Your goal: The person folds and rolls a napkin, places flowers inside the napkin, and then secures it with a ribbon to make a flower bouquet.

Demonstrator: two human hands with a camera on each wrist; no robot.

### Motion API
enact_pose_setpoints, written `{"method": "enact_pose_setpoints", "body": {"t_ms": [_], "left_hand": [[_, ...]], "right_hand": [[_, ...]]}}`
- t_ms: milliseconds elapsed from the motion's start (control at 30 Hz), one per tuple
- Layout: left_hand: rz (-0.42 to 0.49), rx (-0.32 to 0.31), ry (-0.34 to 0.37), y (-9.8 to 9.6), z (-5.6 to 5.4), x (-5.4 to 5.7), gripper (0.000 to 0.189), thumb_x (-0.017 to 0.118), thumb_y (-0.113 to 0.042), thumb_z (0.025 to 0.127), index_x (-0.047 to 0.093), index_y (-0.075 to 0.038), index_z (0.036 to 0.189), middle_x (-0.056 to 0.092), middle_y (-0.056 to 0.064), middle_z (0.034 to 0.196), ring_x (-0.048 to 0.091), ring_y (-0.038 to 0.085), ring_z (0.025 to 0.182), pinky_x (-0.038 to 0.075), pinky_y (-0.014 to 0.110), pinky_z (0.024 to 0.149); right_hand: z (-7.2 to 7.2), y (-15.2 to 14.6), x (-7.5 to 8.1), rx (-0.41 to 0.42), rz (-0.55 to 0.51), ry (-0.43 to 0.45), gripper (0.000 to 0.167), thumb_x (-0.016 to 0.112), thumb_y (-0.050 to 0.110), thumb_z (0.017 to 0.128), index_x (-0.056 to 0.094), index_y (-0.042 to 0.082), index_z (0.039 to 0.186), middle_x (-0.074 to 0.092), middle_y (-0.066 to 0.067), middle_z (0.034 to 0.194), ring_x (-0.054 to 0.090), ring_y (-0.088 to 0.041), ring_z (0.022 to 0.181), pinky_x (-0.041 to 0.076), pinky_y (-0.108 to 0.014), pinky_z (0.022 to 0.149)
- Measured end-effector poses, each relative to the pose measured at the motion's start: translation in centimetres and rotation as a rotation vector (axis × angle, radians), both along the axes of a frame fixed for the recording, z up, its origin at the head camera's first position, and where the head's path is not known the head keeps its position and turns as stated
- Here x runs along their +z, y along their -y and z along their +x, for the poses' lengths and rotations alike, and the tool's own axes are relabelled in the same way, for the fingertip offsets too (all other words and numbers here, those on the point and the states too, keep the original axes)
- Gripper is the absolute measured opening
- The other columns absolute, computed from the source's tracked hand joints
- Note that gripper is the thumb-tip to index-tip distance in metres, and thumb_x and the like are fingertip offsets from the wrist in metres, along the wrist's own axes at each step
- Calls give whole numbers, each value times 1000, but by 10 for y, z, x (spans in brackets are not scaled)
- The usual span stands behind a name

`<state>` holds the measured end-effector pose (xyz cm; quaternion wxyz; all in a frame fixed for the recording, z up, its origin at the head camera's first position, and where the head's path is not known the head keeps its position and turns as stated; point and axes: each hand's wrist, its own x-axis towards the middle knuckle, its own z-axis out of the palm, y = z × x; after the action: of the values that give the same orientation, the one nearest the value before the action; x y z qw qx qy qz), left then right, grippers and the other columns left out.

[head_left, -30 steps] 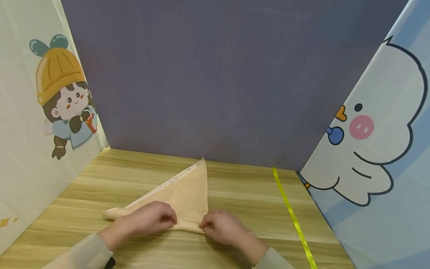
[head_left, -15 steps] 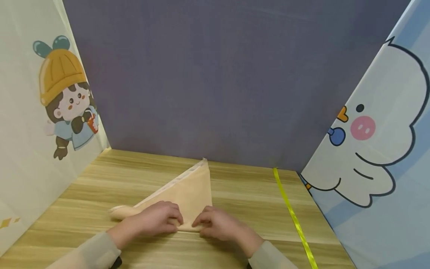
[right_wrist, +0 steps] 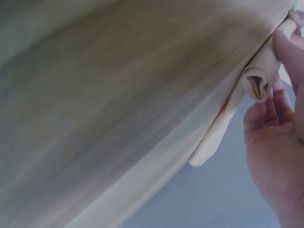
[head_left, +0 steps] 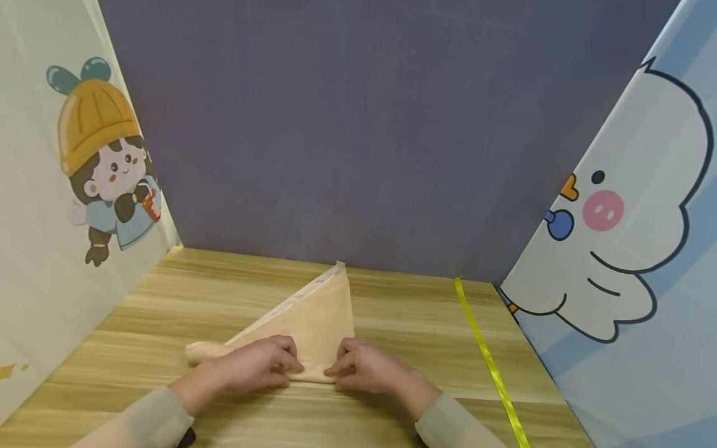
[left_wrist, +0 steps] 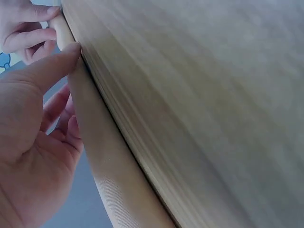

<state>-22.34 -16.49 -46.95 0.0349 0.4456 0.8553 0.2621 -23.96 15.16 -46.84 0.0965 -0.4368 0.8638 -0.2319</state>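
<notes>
i count two hands, the left hand and the right hand, both nearly closed, thumb and curled fingers pinching the rolled near edge of one peach cloth. the cloth lies on the wooden table, left of one yellow strip, its tip near the grey back wall. my right wrist camera shows the roll's coiled, hollow end, hidden in the head view; only the head view shows me the strip.
</notes>
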Motion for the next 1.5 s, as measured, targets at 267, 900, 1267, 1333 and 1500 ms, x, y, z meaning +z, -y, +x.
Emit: {"method": "enact_pose_setpoints", "body": {"t_ms": [267, 900, 1267, 1333, 1500], "left_hand": [[96, 7, 22, 3, -6, -2, 16, 79, -12, 101, 87, -15, 115, 80, -6, 102, 67, -4, 93, 59, 22, 80], [54, 62, -17, -2, -9, 1, 18, 79, -9, 101, 87, -14, 116, 67, -10, 95, 55, -7, 85, 53, 18, 74], [-67, 90, -53, -2, -8, 1, 30, 88, -22, 94, 85, -15, 123, 58, -13, 109, 47, 0, 98, 47, 23, 86], [-78, 90, -88, -2, -8, 0, 30, 88, -20, 94, 85, -17, 124, 58, -14, 110, 45, 1, 99, 44, 25, 87], [-79, 56, -183, -1, -6, -1, 27, 83, -17, 98, 85, -16, 125, 61, -14, 108, 45, 1, 98, 43, 25, 86]], "right_hand": [[-11, -4, -5, -31, -31, 121, 22, 80, 20, 103, 86, 24, 123, 71, 14, 100, 54, 8, 83, 51, -15, 78], [-17, -4, 0, -62, -10, 114, 16, 71, 22, 109, 84, 25, 118, 80, 13, 113, 66, 6, 100, 56, -21, 90], [-16, 6, 6, 50, 146, -241, 27, 85, 38, 97, 87, 23, 120, 64, 12, 101, 50, 3, 92, 44, -13, 88], [-16, 8, 6, 61, 149, -250, 27, 87, 35, 96, 87, 20, 118, 69, 11, 103, 55, 3, 93, 47, -12, 89], [-16, 8, 6, 41, 164, -225, 21, 83, 28, 100, 86, 20, 119, 75, 11, 105, 62, 5, 95, 50, -12, 91]]}}
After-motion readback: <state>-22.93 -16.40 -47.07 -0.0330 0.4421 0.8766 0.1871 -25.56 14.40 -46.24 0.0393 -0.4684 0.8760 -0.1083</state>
